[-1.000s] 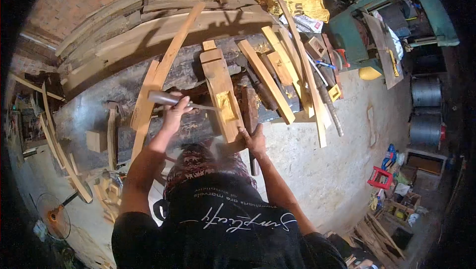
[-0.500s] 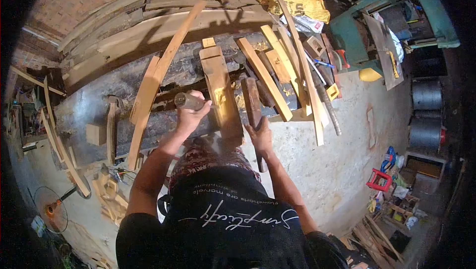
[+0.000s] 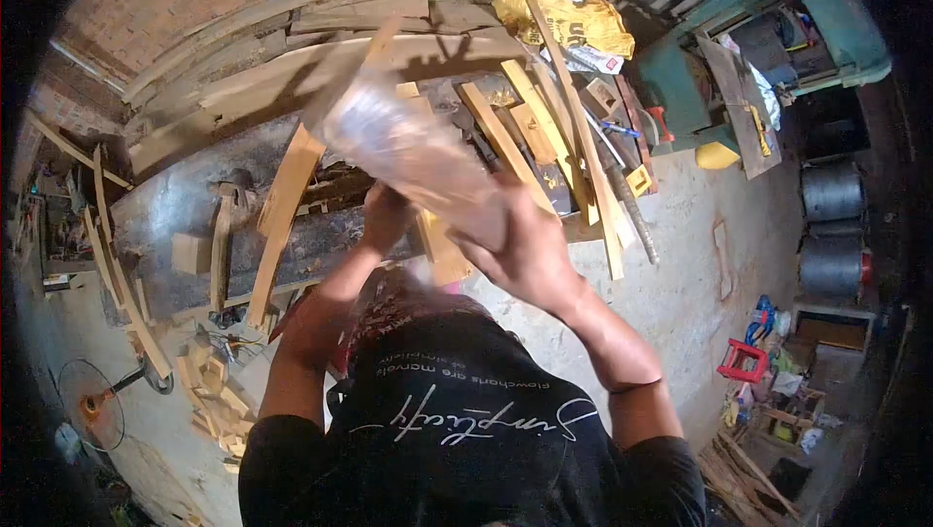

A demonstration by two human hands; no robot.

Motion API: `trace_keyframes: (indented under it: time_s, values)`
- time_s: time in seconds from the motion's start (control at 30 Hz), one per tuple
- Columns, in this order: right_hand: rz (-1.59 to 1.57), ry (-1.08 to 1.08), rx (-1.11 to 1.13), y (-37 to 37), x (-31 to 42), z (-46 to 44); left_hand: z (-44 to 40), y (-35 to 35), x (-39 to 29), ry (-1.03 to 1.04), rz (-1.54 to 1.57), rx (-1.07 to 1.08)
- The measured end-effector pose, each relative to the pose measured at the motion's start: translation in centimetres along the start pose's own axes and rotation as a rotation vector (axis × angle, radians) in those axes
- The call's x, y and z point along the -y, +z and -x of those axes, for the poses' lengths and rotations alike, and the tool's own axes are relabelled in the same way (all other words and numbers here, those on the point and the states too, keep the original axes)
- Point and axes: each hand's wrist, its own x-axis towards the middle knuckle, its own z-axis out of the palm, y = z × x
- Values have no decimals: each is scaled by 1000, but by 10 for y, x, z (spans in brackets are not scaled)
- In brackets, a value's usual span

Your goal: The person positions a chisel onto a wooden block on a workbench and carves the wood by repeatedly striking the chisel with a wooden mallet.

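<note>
A: Right hand?
B: Right hand [image 3: 535,260] is clenched round the narrow end of the club [image 3: 428,162]. Club's slanted up-left over the bench [image 3: 170,182], wide end motion-blurred.
A: Left hand?
B: Left hand [image 3: 384,214] is just below the club, beside the beam [image 3: 444,247]. Shadowed, partly covered. Can't tell if it grips anything.
A: Beam?
B: On the bench, in front of the torso. Club hides its middle; near end and far tip show.
A: Around it?
B: Left side: long strip [image 3: 276,245], then hammer [image 3: 229,194], then block [image 3: 191,253]. Right side: more strips [image 3: 503,138], some crossing, plus a red-handled tool [image 3: 663,124]. Yellow sack [image 3: 569,23] at the far right end of the strips.
</note>
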Motion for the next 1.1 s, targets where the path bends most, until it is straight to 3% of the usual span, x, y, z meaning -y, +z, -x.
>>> trace_keyframes:
  time_s: [0.03, 0.07, 0.1, 0.17, 0.23, 0.27, 0.33, 0.4, 0.43, 0.47, 0.53, 0.57, 0.63, 0.73, 0.77, 0.83, 0.87, 0.9, 1.0, 1.1]
  values:
    - [86, 183, 232, 10, -13, -2, -4, -7, -7, 105, -138, 54]
    - [172, 370, 462, 22, -27, 1, 3, 4, -1, -181, 325, 65]
    - [63, 258, 348, 19, -28, 0, 2, 7, -9, -461, 792, -60]
    - [79, 240, 291, 4, -25, 0, -3, 0, -13, -602, 1007, -161]
    - [17, 220, 208, -13, 0, -1, 3, -10, -12, -220, 494, 68]
    - [-98, 98, 109, -18, 10, -2, 4, -11, -15, -227, 495, 66]
    - [-7, -58, -82, -12, 20, 0, -2, -19, -29, -258, 463, 26]
    - [-54, -124, -102, 8, 2, 7, -3, -23, -38, -268, 476, 5]
    - [30, 25, 170, 19, -13, 9, -1, -21, -36, -522, 872, -125]
    - [117, 173, 440, 33, -29, 12, 4, -14, -28, -540, 1003, -190]
    - [154, 144, 455, 37, -40, 10, 9, -7, -4, -543, 1129, -267]
    - [137, 113, 397, 28, -30, 3, 12, -12, 15, -508, 1470, -98]
    - [53, 61, 289, 11, 0, -5, 8, -24, -33, -538, 1071, -195]
    - [-48, -88, -17, 7, 31, -11, 7, -19, -23, -278, 791, -159]
    - [-47, -93, -13, 14, 24, -10, 9, -17, -18, -278, 791, -167]
    - [-16, -97, 118, 44, -13, -5, 13, -10, -1, -522, 1211, -151]
    - [191, 39, 390, 50, -32, -4, 14, -10, 3, -602, 1350, -157]
    - [160, 72, 393, 50, -34, -4, 19, -13, 5, -548, 1090, -116]
    - [87, 77, 347, 34, -20, -18, 21, -14, 15, -645, 1252, -271]
    - [-22, 0, 131, 24, 14, -22, 26, -27, 17, -351, 761, -210]
